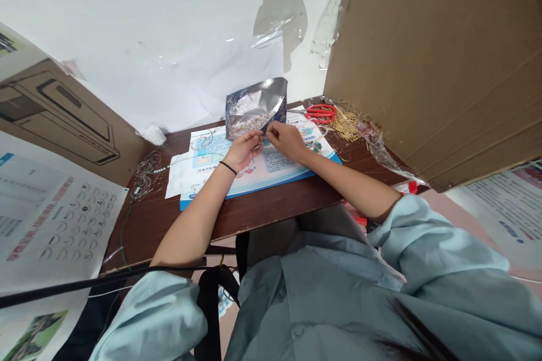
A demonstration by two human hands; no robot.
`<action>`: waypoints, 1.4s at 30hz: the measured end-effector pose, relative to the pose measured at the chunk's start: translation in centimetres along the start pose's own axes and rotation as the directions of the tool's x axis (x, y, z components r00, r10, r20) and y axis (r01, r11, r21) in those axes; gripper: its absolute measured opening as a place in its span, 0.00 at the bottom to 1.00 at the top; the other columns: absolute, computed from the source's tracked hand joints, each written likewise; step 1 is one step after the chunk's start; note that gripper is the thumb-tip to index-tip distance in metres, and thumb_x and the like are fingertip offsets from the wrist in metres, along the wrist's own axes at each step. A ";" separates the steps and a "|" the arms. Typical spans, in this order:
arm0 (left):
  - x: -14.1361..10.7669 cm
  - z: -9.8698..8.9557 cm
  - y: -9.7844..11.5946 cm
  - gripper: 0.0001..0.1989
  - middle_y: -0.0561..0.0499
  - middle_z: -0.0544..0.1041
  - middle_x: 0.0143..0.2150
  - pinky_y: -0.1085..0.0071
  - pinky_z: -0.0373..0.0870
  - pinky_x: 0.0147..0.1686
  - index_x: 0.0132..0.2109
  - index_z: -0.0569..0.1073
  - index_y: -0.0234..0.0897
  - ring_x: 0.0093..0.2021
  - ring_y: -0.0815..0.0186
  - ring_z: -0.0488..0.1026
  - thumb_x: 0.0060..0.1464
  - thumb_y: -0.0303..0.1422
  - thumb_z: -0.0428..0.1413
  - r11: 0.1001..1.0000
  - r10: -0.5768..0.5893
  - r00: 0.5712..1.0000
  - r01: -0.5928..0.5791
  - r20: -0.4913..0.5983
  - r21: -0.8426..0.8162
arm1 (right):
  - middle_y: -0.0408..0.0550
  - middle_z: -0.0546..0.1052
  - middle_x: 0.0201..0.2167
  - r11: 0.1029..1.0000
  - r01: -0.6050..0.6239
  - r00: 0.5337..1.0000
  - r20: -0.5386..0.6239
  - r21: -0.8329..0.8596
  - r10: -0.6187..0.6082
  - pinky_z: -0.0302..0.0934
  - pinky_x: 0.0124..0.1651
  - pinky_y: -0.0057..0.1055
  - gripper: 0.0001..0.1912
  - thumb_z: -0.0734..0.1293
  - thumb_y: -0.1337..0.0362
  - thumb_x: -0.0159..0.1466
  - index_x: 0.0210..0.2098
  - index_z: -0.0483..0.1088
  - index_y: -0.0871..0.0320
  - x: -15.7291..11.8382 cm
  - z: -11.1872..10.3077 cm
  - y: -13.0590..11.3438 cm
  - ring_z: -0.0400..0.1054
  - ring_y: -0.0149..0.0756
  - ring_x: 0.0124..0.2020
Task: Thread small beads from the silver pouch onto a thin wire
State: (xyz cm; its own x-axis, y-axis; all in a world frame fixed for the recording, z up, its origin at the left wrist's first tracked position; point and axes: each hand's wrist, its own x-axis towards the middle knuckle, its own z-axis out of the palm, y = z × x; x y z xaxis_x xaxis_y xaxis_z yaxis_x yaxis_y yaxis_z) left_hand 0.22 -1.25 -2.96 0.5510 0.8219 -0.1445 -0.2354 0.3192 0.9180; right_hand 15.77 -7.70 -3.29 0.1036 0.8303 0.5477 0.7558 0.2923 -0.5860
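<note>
My left hand (244,151) and my right hand (284,140) meet in front of an open silver-lined bag (256,107) that holds many small multicoloured beads. The fingers of both hands are pinched close together over a printed sheet (271,166). Whatever lies between the fingertips is too small to make out. A dark band circles my left wrist. The bag stands upright just behind my hands, on the sheet's back edge.
Red-handled scissors (320,114) lie right of the bag, beside a heap of thin golden sticks (347,123) and crumpled clear plastic (383,152). Tangled clear thread (146,176) lies at the left of the brown table (279,203). Cardboard (432,56) stands at the right.
</note>
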 end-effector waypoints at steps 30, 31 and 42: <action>-0.1 -0.1 0.0 0.07 0.51 0.79 0.32 0.72 0.71 0.42 0.36 0.77 0.34 0.32 0.74 0.73 0.49 0.22 0.64 0.999 -0.001 1.000 0.002 -0.006 0.051 | 0.44 0.75 0.27 1.000 -0.004 1.000 -0.004 -0.008 0.004 0.54 0.36 0.29 0.06 0.61 0.66 0.64 0.32 0.70 0.57 -0.1 -0.1 -0.2 0.65 0.33 0.29; -0.2 -0.1 0.0 0.07 0.51 0.79 0.32 0.72 0.71 0.42 0.36 0.77 0.34 0.32 0.74 0.73 0.49 0.21 0.64 0.999 -0.001 1.000 0.001 -0.004 0.048 | 0.44 0.75 0.27 1.000 -0.003 1.000 -0.002 -0.008 0.003 0.54 0.36 0.29 0.06 0.61 0.65 0.64 0.33 0.70 0.57 -0.1 -0.1 -0.2 0.65 0.33 0.29; -0.3 0.3 0.2 0.05 0.52 0.78 0.30 0.75 0.70 0.38 0.34 0.76 0.33 0.29 0.75 0.72 0.50 0.22 0.64 1.000 -0.015 1.000 0.015 -0.023 0.020 | 0.44 0.74 0.26 1.000 0.000 1.000 -0.013 0.007 0.000 0.54 0.36 0.29 0.06 0.61 0.65 0.63 0.32 0.69 0.57 -0.1 -0.1 -0.3 0.64 0.33 0.28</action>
State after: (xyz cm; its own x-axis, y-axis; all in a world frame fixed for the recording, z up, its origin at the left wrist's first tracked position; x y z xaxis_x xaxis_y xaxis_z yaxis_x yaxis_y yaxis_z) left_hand 0.21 -1.58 -2.61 0.5355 0.8279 -0.1666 -0.2109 0.3221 0.9229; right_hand 15.65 -7.90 -3.11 0.1120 0.8241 0.5553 0.7512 0.2956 -0.5902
